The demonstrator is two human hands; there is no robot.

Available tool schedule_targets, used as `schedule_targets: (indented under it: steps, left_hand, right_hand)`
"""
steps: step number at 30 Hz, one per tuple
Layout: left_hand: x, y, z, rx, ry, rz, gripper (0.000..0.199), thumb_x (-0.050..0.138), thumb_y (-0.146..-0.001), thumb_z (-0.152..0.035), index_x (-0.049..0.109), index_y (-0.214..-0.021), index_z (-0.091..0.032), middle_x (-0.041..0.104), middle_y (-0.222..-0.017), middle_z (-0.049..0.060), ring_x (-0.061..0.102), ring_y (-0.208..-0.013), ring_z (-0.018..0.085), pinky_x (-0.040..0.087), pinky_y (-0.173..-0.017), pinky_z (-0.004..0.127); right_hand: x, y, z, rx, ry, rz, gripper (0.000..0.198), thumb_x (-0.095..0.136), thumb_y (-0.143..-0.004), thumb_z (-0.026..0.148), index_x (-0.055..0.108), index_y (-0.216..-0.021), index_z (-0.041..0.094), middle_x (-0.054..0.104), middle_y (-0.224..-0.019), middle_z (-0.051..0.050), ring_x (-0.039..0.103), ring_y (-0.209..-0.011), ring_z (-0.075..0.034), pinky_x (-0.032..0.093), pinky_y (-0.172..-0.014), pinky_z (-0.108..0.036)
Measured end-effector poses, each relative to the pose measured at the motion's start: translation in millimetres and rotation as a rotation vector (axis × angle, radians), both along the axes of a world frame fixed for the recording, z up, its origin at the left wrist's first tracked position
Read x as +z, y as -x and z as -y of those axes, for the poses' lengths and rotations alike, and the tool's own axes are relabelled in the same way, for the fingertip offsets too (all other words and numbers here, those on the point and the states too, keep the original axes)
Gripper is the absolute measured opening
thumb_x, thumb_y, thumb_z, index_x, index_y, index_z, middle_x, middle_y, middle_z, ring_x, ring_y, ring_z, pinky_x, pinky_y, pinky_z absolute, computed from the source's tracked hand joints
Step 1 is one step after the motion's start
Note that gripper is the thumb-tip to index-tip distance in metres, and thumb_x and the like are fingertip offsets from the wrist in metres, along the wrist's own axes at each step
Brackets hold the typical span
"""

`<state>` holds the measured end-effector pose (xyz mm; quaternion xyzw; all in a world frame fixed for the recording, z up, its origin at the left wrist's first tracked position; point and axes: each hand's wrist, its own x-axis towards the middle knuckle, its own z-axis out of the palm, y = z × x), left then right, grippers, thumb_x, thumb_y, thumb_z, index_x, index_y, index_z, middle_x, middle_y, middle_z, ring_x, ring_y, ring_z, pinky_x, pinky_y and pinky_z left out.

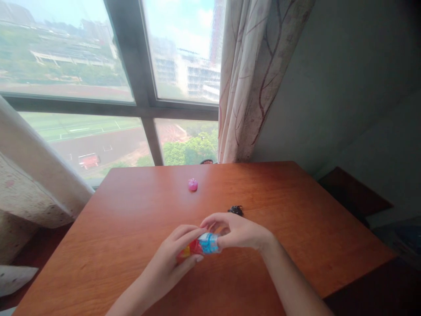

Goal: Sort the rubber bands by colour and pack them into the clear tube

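Observation:
Above the near part of the table, a small see-through object point(208, 243) with blue, red and yellow sections lies sideways between my hands. My left hand point(177, 248) is closed around its yellow and red end, thumb below and fingers over the top. At the blue end, the thumb of my right hand point(235, 230) presses against it while the other fingers curl over behind. Its exact kind is hard to make out, and my fingers cover part of it. Just beyond my right hand lies a small shiny black item point(236, 210), partly hidden by that hand.
A small pink round item point(192, 184) sits farther back on the brown wooden table point(131, 219). Past the table's far edge is a window point(184, 66), with a patterned curtain point(243, 79) to its right and another curtain point(29, 175) at the left. A dark wall stands at the right.

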<state>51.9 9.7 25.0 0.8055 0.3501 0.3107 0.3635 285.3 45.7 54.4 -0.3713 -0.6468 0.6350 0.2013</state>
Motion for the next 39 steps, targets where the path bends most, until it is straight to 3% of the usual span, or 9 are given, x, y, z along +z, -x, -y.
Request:
schedule_targets:
  steps: [6, 11, 15, 21, 26, 34, 39]
  left_hand:
    - [-3.7, -2, 0, -0.030, -0.027, -0.022, 0.049, 0.062, -0.087, -0.015, 0.054, -0.132, -0.033, 0.061, -0.123, 0.005, 0.060, -0.110, 0.021, 0.050, -0.095, 0.029]
    - [-2.2, -1, -1, -0.012, -0.035, 0.021, 0.043, 0.061, -0.088, -0.018, 0.056, -0.129, -0.032, 0.062, -0.122, 0.005, 0.061, -0.108, 0.020, 0.051, -0.093, 0.028]
    - [3.0, -1, 0, 0.011, 0.024, 0.043, 0.040, 0.062, -0.088, -0.022, 0.059, -0.127, -0.030, 0.062, -0.122, 0.006, 0.061, -0.109, 0.022, 0.050, -0.094, 0.030]
    - [4.7, -2, 0, 0.011, 0.068, 0.061, 0.038, 0.063, -0.088, -0.024, 0.060, -0.126, -0.029, 0.063, -0.121, 0.007, 0.061, -0.108, 0.022, 0.050, -0.094, 0.030]
    - [0.4, -2, -1, 0.017, 0.005, 0.076, 0.039, 0.064, -0.087, -0.022, 0.059, -0.125, -0.029, 0.064, -0.119, 0.007, 0.058, -0.112, 0.023, 0.048, -0.098, 0.034]
    - [-2.9, -4, 3, -0.014, 0.006, 0.039, 0.052, 0.059, -0.085, -0.010, 0.055, -0.133, -0.030, 0.059, -0.127, 0.009, 0.059, -0.114, 0.023, 0.049, -0.098, 0.034]
    - [-2.1, -4, 1, -0.003, 0.043, 0.065, 0.047, 0.059, -0.085, -0.012, 0.058, -0.129, -0.029, 0.059, -0.127, 0.008, 0.060, -0.113, 0.023, 0.049, -0.098, 0.032]
  right_hand:
    - [18, 14, 3, 0.026, -0.306, 0.466, 0.037, 0.069, -0.073, 0.022, 0.068, -0.110, 0.020, 0.070, -0.081, 0.000, 0.062, -0.071, -0.015, 0.043, -0.064, -0.022]
    - [35, 30, 14, -0.087, -0.496, 0.763, 0.029, 0.065, -0.077, 0.024, 0.072, -0.105, 0.023, 0.072, -0.081, -0.003, 0.064, -0.074, -0.018, 0.039, -0.063, -0.024]
    - [38, 25, 15, -0.087, -0.445, 0.568, 0.022, 0.065, -0.077, 0.021, 0.073, -0.097, 0.023, 0.070, -0.075, 0.000, 0.061, -0.067, -0.014, 0.038, -0.059, -0.021]
    - [43, 3, 8, 0.046, -0.290, 0.309, 0.029, 0.064, -0.079, 0.021, 0.069, -0.108, 0.020, 0.068, -0.075, 0.003, 0.060, -0.067, -0.012, 0.042, -0.059, -0.019]
    - [48, -2, 8, 0.095, -0.281, 0.285, 0.033, 0.062, -0.081, 0.023, 0.067, -0.114, 0.020, 0.068, -0.077, 0.003, 0.060, -0.069, -0.013, 0.043, -0.061, -0.019]
    - [28, 25, 20, -0.155, -0.457, 0.584, 0.019, 0.066, -0.076, 0.026, 0.072, -0.094, 0.024, 0.068, -0.070, 0.001, 0.057, -0.062, -0.014, 0.035, -0.057, -0.023]
    - [35, 14, 25, -0.093, -0.369, 0.403, 0.027, 0.067, -0.078, 0.026, 0.070, -0.105, 0.024, 0.067, -0.076, 0.002, 0.058, -0.068, -0.014, 0.039, -0.060, -0.022]
